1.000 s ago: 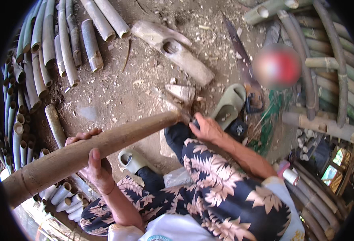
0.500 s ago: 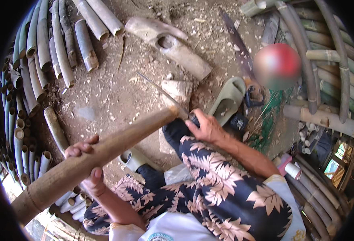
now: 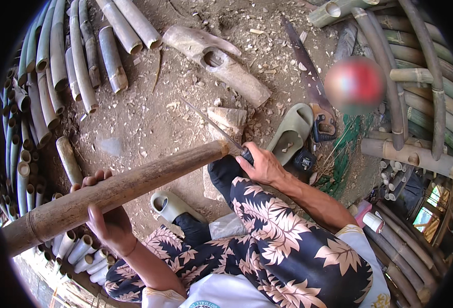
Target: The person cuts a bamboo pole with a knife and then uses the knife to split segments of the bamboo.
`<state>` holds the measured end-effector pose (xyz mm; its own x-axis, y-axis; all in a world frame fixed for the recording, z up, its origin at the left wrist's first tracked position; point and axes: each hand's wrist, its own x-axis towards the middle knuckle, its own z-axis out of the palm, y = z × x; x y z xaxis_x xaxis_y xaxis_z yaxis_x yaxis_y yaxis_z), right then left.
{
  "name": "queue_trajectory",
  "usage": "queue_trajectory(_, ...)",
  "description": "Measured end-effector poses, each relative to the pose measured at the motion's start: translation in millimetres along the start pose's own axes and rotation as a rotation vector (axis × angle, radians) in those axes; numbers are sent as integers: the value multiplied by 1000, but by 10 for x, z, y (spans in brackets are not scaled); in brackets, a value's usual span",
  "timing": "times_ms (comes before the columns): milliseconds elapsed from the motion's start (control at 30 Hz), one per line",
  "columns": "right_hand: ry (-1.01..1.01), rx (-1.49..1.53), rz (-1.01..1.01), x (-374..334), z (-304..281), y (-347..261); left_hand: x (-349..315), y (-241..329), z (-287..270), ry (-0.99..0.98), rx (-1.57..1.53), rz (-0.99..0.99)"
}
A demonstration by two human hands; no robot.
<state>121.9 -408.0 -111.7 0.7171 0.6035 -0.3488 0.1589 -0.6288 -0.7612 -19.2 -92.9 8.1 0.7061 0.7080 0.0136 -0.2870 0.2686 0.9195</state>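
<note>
A long brown bamboo pole [image 3: 134, 180] slants across in front of me, its near end at the left rim and its cut end at the middle. My left hand [image 3: 111, 228] grips it from below, thumb on the near side and fingertips over the far side. In my right hand [image 3: 265, 163] is the dark handle of a knife [image 3: 212, 123]. Its narrow blade points up and left, lying across or just beyond the pole's cut end; whether it touches, I cannot tell. Beyond the blade stands a pale wooden block [image 3: 227, 117].
A thick log piece with a hole [image 3: 247, 82] lies on the chip-strewn ground, near a saw [image 3: 308, 72]. Green sandals [image 3: 301, 120] and a black tape measure [image 3: 303, 160] are close by. Bamboo lengths [image 3: 57, 51] line the left; more bamboo [image 3: 427, 87] is stacked right, beside green netting [image 3: 345, 149].
The pole's near end has swung up and left, so the pole slants less steeply. My left hand has shifted left with it; my right hand and the knife have barely moved.
</note>
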Motion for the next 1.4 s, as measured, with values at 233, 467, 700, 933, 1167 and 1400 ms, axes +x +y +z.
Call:
queue_trajectory(233, 262, 91, -383, -11, -7, -209, 78, -20, -103, 57, 65, -9)
queue_trajectory(467, 91, 11, -131, 0, -56, -134, 66, -46, -219, -13, 45, -11)
queue_trajectory(700, -35, -184, -52, 51, 56, 96, 81, 79, -221, -112, 157, -50)
queue_trajectory(933, 150, 142, -248, -6, -143, -510, 52, 142, -74, -178, 218, -21)
queue_trajectory(1167, -94, -127, 176, 84, 23, 149, 26, 110, -45, -189, 173, -28)
queue_trajectory(1400, 238, 231, -347, 18, -164, -480, 52, 156, -213, -310, 204, -5)
